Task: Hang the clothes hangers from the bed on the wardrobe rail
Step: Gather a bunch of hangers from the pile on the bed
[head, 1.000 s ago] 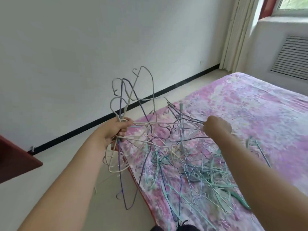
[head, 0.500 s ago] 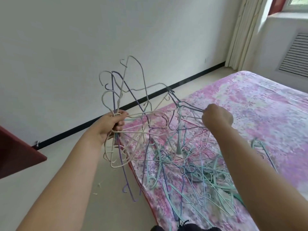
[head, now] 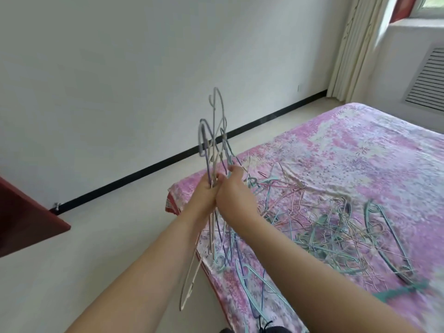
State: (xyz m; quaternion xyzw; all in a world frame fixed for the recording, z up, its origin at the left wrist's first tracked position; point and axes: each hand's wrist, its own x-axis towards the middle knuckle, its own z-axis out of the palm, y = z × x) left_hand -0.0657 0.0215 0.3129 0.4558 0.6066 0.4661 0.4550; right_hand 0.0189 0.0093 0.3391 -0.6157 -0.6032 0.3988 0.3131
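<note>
A bunch of thin wire hangers (head: pixel 213 140), purple, grey and cream, stands upright with hooks pointing up and bodies hanging below my wrists. My left hand (head: pixel 204 191) grips the bunch near the necks. My right hand (head: pixel 231 188) is pressed against the left and grips the same bunch from the right. A tangled heap of teal, pink and white hangers (head: pixel 331 227) lies on the pink floral bed (head: pixel 360 150). The wardrobe rail is out of view.
A red-brown wooden panel (head: pixel 26 222) juts in at the left edge. Pale floor (head: pixel 108 236) runs between the bed and a white wall with a black skirting. Curtains (head: pixel 350 49) and a radiator grille (head: pixel 427 80) stand at the far right.
My hands were apart, stretching the tangled hangers between them. They have come together, and the held hangers are now gathered into one upright bunch, lifted off the heap.
</note>
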